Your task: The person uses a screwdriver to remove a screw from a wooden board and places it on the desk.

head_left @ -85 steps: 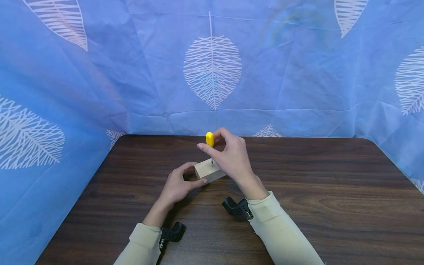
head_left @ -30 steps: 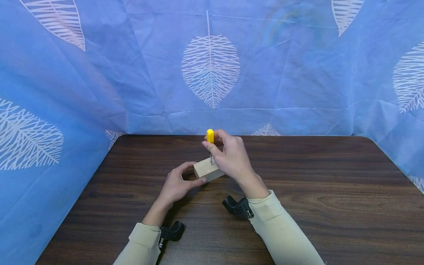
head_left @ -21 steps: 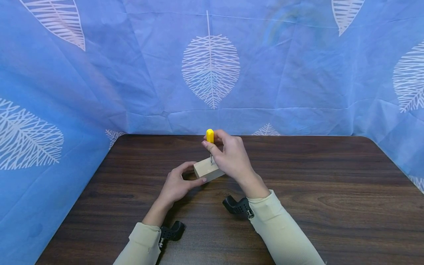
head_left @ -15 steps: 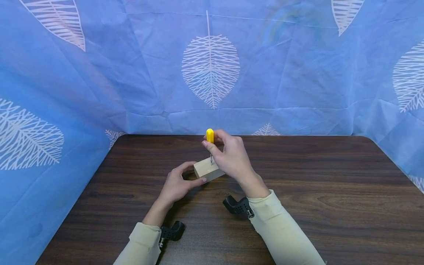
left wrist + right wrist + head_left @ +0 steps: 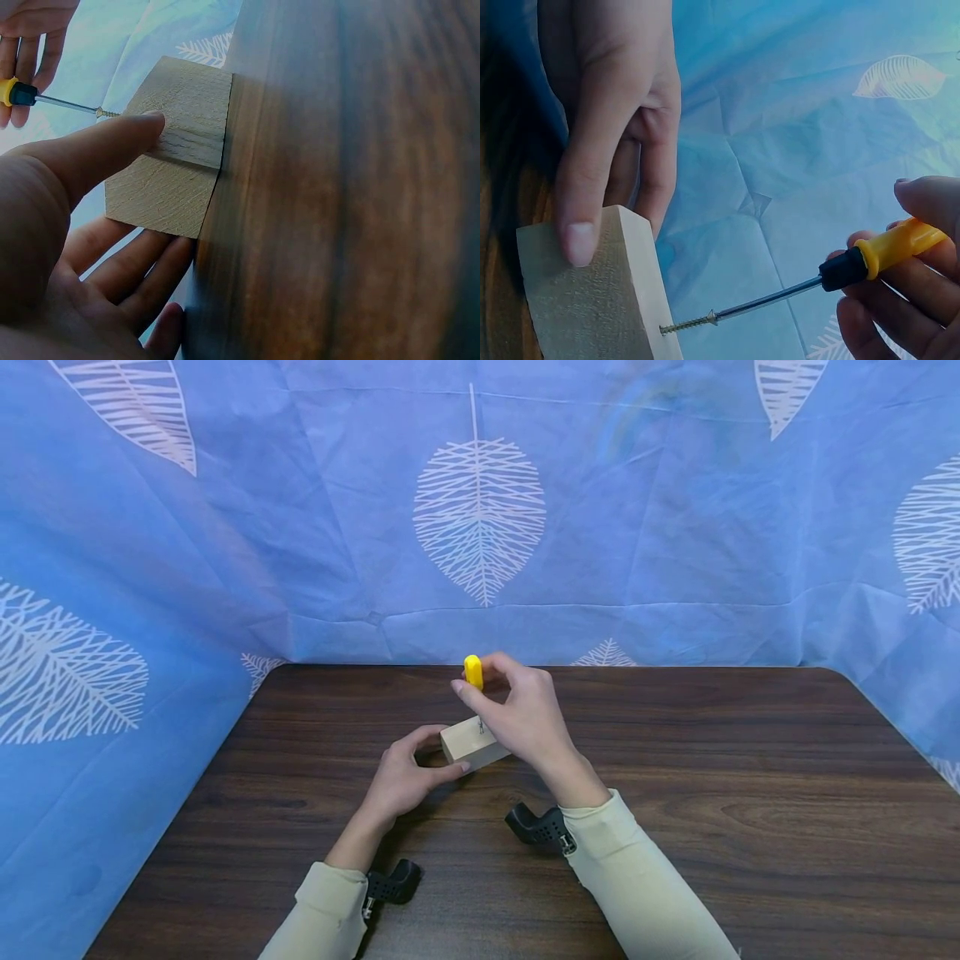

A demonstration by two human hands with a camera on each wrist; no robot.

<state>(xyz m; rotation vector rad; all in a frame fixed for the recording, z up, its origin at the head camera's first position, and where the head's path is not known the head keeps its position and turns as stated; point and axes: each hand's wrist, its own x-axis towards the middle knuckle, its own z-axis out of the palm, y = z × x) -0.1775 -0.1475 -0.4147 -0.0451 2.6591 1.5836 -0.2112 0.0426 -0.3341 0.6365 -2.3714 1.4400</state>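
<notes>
**Straight shaft (image 5: pixel 769 298), steady block (image 5: pixel 577 292)**

The block sits on the worktop (image 5: pixel 712 793), one end grasped by the left hand (image 5: pixel 401 781), thumb on the near side and fingers opposite; the right hand (image 5: pixel 528 718) has thumb and fingers around the handle of a yellow screwdriver (image 5: pixel 892 251); its tip meets the head of a screw (image 5: pixel 690 325) standing out of the block's upper face, thread showing; to turn it well, I would line up shaft and screw, since the right wrist view hints at a slight bend where they meet; press along that line so the tip does not slip; turn in short, even strokes; and brace the block flat, left thumb low on its side, clear of a skid.
</notes>
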